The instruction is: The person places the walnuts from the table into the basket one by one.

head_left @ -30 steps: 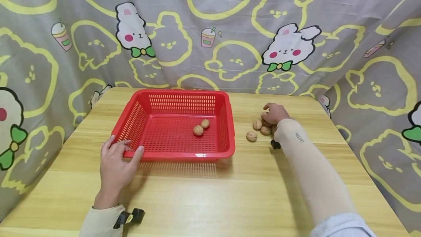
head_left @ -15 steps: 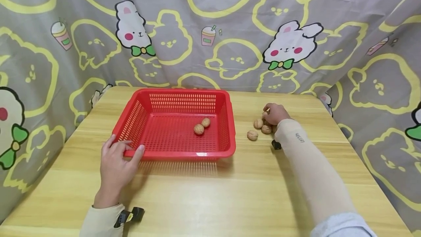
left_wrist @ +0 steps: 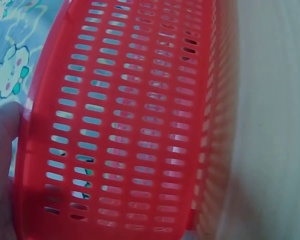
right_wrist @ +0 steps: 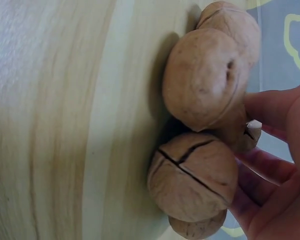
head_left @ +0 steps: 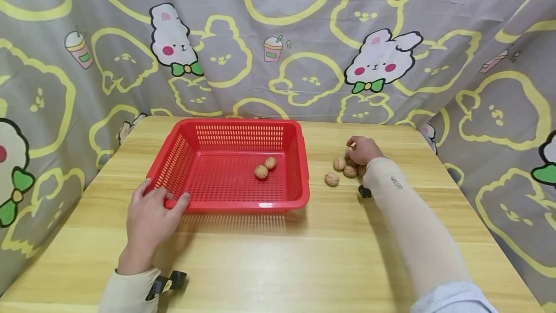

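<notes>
Well, L hand [head_left: 152, 221] has its grip on the near L corner of the red basket [head_left: 243, 205], which sits on the bench [head_left: 278, 264], far & L. 2 nuts [head_left: 261, 172] lie inside, close together, on the R. R hand [head_left: 364, 150] is at the nut pile [head_left: 350, 171], R of the basket, w/ its grip narrow, thumb & fingers round 1 nut [right_wrist: 235, 135]. Another nut [head_left: 332, 179] lies near L of the pile.
</notes>
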The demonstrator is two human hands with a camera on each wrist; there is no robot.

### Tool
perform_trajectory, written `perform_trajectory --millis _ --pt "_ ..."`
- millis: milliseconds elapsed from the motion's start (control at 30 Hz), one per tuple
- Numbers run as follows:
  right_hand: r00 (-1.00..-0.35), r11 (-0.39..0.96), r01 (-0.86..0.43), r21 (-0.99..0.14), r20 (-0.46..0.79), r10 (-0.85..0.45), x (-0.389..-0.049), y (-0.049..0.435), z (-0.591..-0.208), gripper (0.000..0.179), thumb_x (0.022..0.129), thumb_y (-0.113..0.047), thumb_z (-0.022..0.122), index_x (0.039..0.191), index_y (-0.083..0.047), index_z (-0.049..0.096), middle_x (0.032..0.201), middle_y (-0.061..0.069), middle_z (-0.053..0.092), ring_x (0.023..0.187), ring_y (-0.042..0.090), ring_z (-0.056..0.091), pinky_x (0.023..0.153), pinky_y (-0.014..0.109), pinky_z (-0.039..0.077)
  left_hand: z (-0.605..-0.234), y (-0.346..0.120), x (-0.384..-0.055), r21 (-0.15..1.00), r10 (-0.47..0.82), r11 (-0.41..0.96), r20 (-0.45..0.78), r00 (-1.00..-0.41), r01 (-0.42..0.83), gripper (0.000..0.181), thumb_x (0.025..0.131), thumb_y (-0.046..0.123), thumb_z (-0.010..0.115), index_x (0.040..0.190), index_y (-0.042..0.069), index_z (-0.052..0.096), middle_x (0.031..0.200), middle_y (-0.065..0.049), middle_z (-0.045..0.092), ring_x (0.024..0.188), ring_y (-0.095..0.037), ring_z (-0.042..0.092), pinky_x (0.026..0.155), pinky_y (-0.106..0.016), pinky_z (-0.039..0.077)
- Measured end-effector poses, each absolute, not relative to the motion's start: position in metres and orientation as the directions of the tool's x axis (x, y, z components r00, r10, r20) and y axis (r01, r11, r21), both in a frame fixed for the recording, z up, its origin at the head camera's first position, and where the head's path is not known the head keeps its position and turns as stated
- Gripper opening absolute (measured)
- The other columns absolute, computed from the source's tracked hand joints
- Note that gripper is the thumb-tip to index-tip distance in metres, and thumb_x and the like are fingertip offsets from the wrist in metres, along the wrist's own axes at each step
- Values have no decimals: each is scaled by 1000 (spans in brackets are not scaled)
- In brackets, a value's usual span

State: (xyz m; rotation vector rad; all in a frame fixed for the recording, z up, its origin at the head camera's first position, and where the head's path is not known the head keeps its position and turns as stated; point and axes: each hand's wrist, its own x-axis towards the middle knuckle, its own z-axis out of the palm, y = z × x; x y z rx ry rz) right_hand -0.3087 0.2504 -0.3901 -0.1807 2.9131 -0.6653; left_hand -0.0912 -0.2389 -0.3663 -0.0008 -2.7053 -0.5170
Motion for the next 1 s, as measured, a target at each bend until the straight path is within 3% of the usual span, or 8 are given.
perform_trajectory --millis 133,233,533,833,1000 --pt "-983 889 -72 -453 -117 -140 -306 250 -386 37 89 -16 51 123 -1 57 100 18 63 90 32 57 89 49 47 -361 -237 -94 356 -79 934 283 -956 28 44 89 39 59 83 -4 58 85 -23 64 121 -49 35 105 -63 23" --pt "-984 880 -70 -469 -113 -138 -305 249 -383 39 90 -17 50 125 -2 56 99 17 61 89 32 56 88 48 47 -358 -236 -97 360 -86 933 251 -964 11 44 89 40 59 85 -4 59 89 -24 63 125 -50 29 100 -68 26" --pt "-985 848 -111 -518 -54 -161 -298 245 -366 37 93 -19 55 124 0 56 94 17 57 74 29 56 75 42 47 -363 -233 -100 379 -86 924 327 -941 48 45 89 38 58 84 -7 60 89 -25 64 124 -50 33 101 -66 26" --pt "-978 861 -193 -471 19 -209 -300 240 -344 33 91 -22 56 116 -1 58 90 13 55 79 28 50 72 41 43 -373 -232 -101 414 -111 906 422 -900 82 42 87 36 62 83 -6 61 86 -24 65 123 -48 35 105 -61 25" --pt "-973 849 -203 -488 0 -232 -300 233 -332 31 94 -25 55 118 -5 60 105 17 57 87 31 52 74 44 45 -375 -232 -101 428 -121 899 438 -891 88 41 87 36 62 82 -5 60 84 -24 64 123 -48 35 106 -60 25"
